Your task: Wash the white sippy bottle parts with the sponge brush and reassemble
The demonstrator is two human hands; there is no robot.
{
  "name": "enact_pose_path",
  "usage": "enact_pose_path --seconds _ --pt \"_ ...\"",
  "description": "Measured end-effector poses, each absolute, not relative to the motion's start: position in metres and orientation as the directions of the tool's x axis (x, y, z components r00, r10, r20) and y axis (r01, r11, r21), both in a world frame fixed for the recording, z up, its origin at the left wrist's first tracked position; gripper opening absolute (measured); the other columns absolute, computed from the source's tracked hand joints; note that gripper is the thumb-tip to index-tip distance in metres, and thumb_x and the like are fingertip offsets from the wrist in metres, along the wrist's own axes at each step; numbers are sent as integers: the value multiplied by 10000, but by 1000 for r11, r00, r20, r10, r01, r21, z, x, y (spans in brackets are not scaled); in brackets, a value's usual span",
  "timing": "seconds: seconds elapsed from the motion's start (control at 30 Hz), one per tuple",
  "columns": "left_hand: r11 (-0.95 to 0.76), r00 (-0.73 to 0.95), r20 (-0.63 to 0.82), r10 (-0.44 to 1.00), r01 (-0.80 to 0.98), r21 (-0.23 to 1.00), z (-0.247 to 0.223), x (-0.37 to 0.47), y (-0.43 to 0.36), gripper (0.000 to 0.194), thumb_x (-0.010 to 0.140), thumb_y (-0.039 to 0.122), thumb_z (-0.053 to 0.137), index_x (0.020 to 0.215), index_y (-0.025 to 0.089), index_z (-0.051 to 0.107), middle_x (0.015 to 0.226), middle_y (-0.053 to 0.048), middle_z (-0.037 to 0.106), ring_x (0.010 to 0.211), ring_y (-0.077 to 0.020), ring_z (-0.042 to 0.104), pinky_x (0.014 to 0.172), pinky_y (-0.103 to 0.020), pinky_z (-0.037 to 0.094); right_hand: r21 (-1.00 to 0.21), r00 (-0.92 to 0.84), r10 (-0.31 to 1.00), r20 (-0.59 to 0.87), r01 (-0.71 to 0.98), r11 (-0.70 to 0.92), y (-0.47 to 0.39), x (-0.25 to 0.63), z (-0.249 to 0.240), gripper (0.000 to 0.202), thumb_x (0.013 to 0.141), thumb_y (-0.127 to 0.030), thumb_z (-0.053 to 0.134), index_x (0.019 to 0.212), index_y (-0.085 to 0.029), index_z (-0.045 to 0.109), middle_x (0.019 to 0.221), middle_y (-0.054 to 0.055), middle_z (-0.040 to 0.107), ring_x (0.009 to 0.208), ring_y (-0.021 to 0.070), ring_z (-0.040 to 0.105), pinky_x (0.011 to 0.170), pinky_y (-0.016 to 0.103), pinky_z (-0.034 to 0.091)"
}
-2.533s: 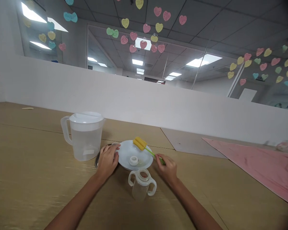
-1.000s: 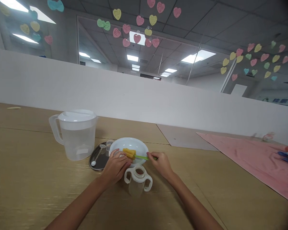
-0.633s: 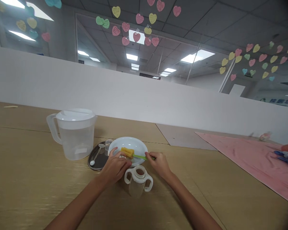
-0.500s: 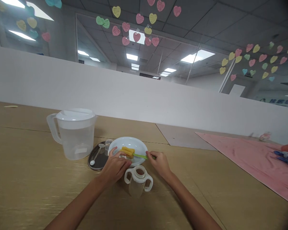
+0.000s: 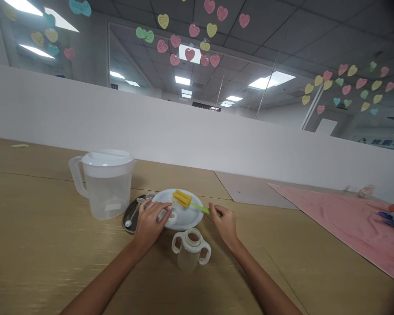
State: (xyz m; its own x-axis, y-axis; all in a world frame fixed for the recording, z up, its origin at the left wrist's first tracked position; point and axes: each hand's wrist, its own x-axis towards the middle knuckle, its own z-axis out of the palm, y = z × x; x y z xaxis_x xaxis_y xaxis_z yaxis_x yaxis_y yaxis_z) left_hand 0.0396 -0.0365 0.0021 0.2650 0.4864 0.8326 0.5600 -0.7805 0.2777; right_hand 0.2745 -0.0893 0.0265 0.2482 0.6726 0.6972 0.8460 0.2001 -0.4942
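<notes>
My right hand is closed on the green handle of a bottle brush with a yellow sponge head. The sponge lies over the far inside of a white bowl. My left hand reaches over the bowl's left side, thumb and forefinger curled at a white bottle collar; the contact is partly hidden. Just in front of the bowl stands a clear baby bottle with two white handles and an uncovered mouth.
A dark oval tray holds a white-tipped stick and a clear cap, left of the bowl. Behind it stands a lidded clear pitcher. A pink cloth covers the table's right side, with blue items on it.
The brush's sponge head has moved up and away from my left fingers. My left hand has drawn slightly left, and my right hand has shifted a little right.
</notes>
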Motion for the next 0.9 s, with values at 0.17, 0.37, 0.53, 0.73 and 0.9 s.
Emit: enact_pose_path --seconds 0.17,0.37,0.53,0.73,0.9 --pt "-727 141 841 523 588 354 1 33 -29 219 892 354 454 977 226 611 866 -15 694 848 -197 614 897 -392 370 -581 225 684 694 736 347 -92 270 28 508 827 -492 469 508 -125 614 478 11 532 479 124 506 476 202 353" --pt "-749 116 861 495 560 355 -2 30 -26 230 897 358 451 952 211 619 889 -28 686 850 -197 606 813 -346 430 -605 187 688 701 667 434 -90 264 21 412 766 -462 567 521 -141 649 520 41 629 492 162 577 510 234 433" --pt "-750 98 864 493 551 366 -2 30 -26 238 903 357 437 935 204 616 860 -30 680 842 -193 611 798 -322 446 -653 202 717 667 621 433 -91 259 16 396 741 -452 597 499 -143 644 501 44 625 476 158 563 494 238 427" --pt "-718 43 836 547 538 443 -1 31 -26 252 901 348 422 974 193 607 910 -36 677 863 -193 608 809 -323 445 -818 413 740 531 478 320 -89 260 26 443 683 -536 617 530 -122 651 456 22 557 435 126 484 436 225 373" --pt "-704 45 811 584 525 478 -1 30 -26 285 904 340 371 971 197 609 942 -48 678 887 -204 611 824 -334 448 -937 473 815 334 259 234 -87 262 32 449 581 -565 673 603 -117 666 440 -16 497 355 70 339 354 208 264"
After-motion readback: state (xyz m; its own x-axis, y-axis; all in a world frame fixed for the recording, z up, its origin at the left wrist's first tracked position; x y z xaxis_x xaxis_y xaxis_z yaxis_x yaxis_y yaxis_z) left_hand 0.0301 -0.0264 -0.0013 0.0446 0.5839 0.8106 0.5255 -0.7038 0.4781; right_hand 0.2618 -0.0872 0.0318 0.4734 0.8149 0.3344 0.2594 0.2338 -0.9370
